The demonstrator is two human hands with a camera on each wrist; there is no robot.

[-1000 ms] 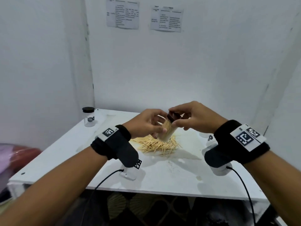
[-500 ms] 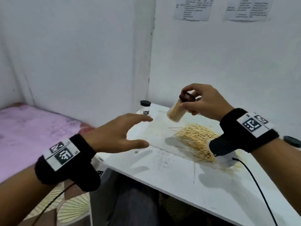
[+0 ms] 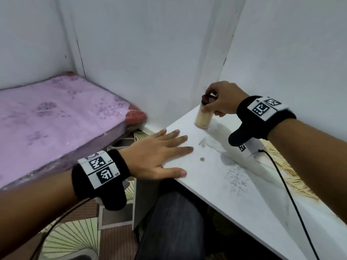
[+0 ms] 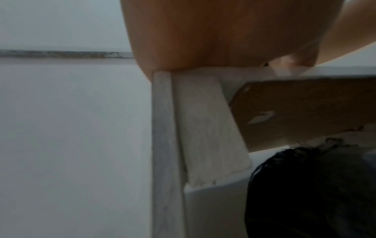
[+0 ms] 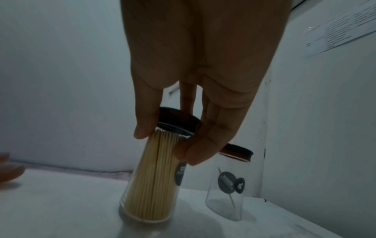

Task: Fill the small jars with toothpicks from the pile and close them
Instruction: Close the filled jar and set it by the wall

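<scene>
A small clear jar point(image 3: 203, 119) packed with toothpicks and capped with a dark lid point(image 5: 179, 120) stands on the far left corner of the white table point(image 3: 216, 177). My right hand point(image 3: 217, 104) grips it from above around the lid and neck point(image 5: 162, 133). A second capped jar point(image 5: 230, 185), holding barely a toothpick, stands just behind it. My left hand point(image 3: 161, 156) lies flat with spread fingers on the table's left edge, holding nothing. Part of the toothpick pile point(image 3: 293, 175) shows under my right forearm.
White walls close in the table's far corner. A bed with a pink cover point(image 3: 56, 119) lies left of the table, over a patterned floor point(image 3: 75, 237). My dark-trousered leg point(image 3: 169, 228) is under the table's front edge point(image 4: 305, 72).
The view swung left. My right hand carried the filled, capped jar to the far left corner and lowered it onto the table. My left hand let go and settled flat on the table edge.
</scene>
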